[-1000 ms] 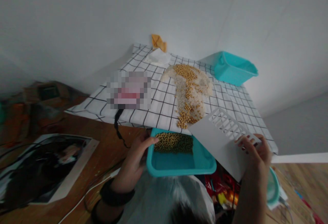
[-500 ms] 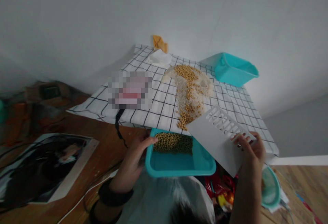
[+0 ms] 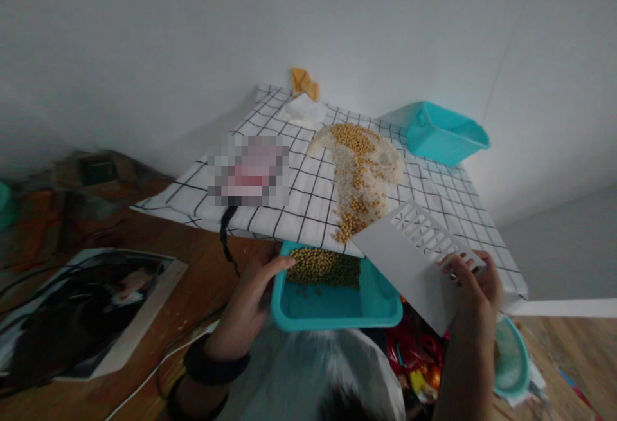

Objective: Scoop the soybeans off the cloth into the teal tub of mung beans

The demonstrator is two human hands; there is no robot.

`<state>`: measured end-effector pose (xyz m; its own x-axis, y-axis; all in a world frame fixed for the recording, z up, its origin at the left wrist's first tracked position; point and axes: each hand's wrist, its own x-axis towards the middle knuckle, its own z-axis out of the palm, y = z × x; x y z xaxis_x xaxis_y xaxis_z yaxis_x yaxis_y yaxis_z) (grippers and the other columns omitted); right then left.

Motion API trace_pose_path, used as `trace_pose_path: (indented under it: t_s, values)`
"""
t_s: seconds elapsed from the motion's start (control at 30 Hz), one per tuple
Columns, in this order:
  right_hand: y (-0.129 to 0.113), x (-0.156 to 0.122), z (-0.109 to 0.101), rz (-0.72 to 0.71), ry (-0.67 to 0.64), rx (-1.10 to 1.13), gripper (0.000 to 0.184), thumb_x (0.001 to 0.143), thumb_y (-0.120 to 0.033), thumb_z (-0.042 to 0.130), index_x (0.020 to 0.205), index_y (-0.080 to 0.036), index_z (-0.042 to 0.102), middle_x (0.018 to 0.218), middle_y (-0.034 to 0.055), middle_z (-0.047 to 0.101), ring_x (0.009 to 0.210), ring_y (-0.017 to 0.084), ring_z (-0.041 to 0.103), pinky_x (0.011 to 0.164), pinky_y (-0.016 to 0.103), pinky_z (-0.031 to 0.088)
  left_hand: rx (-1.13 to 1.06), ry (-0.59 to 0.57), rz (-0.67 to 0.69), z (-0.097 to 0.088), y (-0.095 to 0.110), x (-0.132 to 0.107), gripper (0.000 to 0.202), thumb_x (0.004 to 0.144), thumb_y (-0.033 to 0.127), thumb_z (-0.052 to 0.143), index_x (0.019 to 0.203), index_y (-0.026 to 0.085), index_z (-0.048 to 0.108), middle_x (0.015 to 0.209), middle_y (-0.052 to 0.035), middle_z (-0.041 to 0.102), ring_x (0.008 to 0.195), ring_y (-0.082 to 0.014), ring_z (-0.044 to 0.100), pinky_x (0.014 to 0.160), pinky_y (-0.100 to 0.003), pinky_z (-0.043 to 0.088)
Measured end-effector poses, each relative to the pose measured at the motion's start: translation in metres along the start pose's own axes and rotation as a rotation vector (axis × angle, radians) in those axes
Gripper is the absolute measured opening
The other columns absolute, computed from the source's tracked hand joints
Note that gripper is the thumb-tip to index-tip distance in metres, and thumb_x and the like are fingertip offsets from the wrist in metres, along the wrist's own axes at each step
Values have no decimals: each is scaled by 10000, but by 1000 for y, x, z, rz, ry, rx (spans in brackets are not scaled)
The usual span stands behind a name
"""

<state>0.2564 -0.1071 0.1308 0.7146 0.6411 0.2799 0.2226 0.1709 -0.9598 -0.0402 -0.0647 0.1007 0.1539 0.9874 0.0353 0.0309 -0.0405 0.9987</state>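
Note:
My left hand (image 3: 263,276) grips the left rim of a turquoise plastic basket (image 3: 328,315) just below the table's front edge. Inside it lie yellow soybeans (image 3: 308,263) and, further right, darker green beans (image 3: 347,273). My right hand (image 3: 475,279) is closed on a thin white plastic board (image 3: 405,250) with a row of slots, its fingers partly through them. The board's left corner touches or nearly touches the beans at the cloth's edge. A spread pile of soybeans (image 3: 354,138) mixed with pale grains (image 3: 376,186) runs across the cloth to that edge.
A second turquoise basket (image 3: 443,141) stands at the back right of the checked tablecloth (image 3: 294,177). At the back are a white bundle (image 3: 303,110) and an orange cloth (image 3: 304,83). A blurred-out item with a black strap (image 3: 226,234) lies left. A round turquoise container (image 3: 513,357) sits lower right.
A few beans have rolled onto the basket's bare floor. The basket seems to have shifted slightly left; both hands keep their grips. The view has moved a little.

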Motion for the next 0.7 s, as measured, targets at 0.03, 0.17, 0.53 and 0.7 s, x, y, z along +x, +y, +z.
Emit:
trace_pose_path:
  t_s: [0.03, 0.17, 0.53, 0.7]
  values:
    - [1, 0, 1, 0, -6, -2, 272, 698, -306, 762, 746, -198, 517, 628, -58, 551, 567, 103, 487, 561, 235, 323, 3, 3, -2, 0, -2, -1, 215, 676, 296, 717, 886, 266, 683, 971, -56, 748, 906, -269, 689, 763, -362, 573]
    - [8, 2, 6, 23, -20, 29, 290, 686, -324, 780, 762, -199, 530, 643, -53, 573, 582, 110, 506, 569, 235, 343, -2, 31, -28, -4, -15, -1, 186, 715, 295, 678, 899, 270, 684, 991, -50, 749, 893, -261, 696, 747, -352, 579]
    - [1, 5, 29, -51, -155, -2, 236, 759, -311, 722, 749, -207, 510, 647, -50, 563, 569, 104, 471, 571, 236, 330, 87, 0, 58, -16, -14, 0, 349, 697, 297, 703, 1044, 269, 682, 1046, -75, 737, 954, -283, 680, 793, -369, 565]
    - [2, 8, 22, -86, -164, 5, 251, 726, -326, 734, 723, -200, 516, 602, -47, 559, 518, 102, 475, 527, 237, 306, 73, -2, 28, -17, -5, 3, 381, 671, 326, 729, 1044, 267, 686, 1031, -76, 739, 917, -285, 682, 773, -366, 571]
